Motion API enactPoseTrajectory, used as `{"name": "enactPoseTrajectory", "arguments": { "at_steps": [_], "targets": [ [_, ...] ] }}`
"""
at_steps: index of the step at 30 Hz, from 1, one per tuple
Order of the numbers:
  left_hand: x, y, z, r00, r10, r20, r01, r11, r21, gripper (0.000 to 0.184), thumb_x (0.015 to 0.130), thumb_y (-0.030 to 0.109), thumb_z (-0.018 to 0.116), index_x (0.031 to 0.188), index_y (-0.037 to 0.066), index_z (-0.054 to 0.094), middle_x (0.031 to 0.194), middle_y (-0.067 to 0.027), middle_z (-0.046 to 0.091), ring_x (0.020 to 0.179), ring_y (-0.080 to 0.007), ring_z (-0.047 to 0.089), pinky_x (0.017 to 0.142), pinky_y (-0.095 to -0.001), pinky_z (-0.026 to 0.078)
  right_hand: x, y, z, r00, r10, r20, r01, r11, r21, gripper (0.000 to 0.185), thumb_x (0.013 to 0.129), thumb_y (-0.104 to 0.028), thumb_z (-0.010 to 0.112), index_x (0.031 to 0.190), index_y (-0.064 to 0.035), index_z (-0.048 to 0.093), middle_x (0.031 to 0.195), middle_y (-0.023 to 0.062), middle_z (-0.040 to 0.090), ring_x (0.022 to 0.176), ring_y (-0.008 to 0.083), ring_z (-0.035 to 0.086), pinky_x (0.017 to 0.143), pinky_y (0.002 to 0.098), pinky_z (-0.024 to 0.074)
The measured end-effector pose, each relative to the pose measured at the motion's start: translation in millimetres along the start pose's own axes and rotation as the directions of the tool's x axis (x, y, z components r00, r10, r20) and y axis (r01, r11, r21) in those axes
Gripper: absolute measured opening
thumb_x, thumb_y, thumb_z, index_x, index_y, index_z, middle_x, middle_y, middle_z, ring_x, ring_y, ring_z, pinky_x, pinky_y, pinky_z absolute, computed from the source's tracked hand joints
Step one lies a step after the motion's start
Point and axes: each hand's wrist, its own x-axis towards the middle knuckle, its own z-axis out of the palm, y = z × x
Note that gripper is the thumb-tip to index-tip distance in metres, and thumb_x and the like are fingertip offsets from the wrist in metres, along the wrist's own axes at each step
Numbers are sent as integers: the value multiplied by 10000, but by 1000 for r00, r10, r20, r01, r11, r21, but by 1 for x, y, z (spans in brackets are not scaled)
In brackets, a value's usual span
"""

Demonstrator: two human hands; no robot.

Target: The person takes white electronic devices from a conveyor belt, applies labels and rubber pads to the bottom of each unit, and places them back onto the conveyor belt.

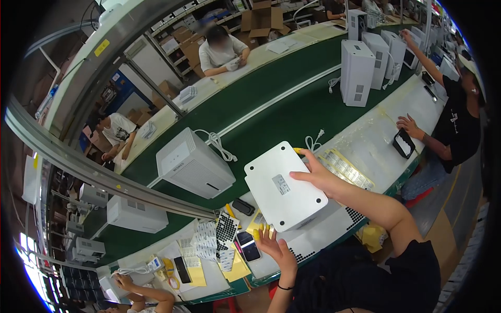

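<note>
A white boxy appliance [261,190] is tipped so that its underside faces me, with black round feet near the corners and a grey printed label [281,184] in the middle. My right hand [315,175] grips its right edge, thumb on the underside and a yellow cover on one finger. Just below the appliance's lower corner is my left hand [276,251], fingers apart and yellow covers on some fingertips; it appears to hold nothing. A white power cord with a plug [314,141] lies beyond the right hand.
A green conveyor [282,112] carries similar white appliances [195,164]. On my bench lie label sheets [344,169], sheets of black dots [227,228], a phone [248,246] and a dark phone-like object [181,269]. Co-workers sit at right [454,120], lower left and across the belt.
</note>
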Motion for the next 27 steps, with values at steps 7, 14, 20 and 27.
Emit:
{"name": "enactPoseTrajectory", "arguments": {
  "at_steps": [7, 14, 20, 27],
  "targets": [
    [-8, 2, -25, 992, -80, -93, 79, 997, -9, 554, 971, 97, 443, 1432, 14, 148, 1410, -219, 303, 1258, -301, 418, 1025, -394, 399, 97, -36, 3, 1000, 4, -18, -4, 1000, -23, 667, 833, -121, 677, 1383, -52, 306, 1104, 219, 576, 919, 265, 640, 696, 390, 551],
    [-13, -15, -45, 985, -100, -138, 104, 994, 22, 488, 983, 97, 452, 1399, 11, 213, 1329, -179, 389, 1171, -254, 488, 927, -347, 455, 150, -56, -3, 960, -192, -203, 213, 973, 87, 669, 816, -64, 663, 1370, -67, 287, 1094, 237, 569, 904, 303, 648, 688, 408, 562],
    [-6, -22, -41, 990, -136, -37, 138, 990, 35, 449, 969, 71, 472, 1367, 5, 275, 1273, -157, 432, 1116, -223, 508, 916, -328, 443, 186, -36, -42, 886, -344, -312, 385, 919, 82, 672, 839, -73, 651, 1374, -99, 244, 1058, 214, 583, 905, 270, 639, 731, 383, 547],
    [66, -56, -52, 1000, 18, -13, -11, 917, 399, 416, 945, 91, 541, 1310, -8, 370, 1275, -154, 410, 1128, -244, 475, 932, -318, 416, 230, -35, -83, 884, -384, -266, 383, 922, -58, 673, 877, -99, 615, 1417, -76, 214, 1060, 175, 609, 929, 227, 622, 774, 374, 516]
  ]
}}
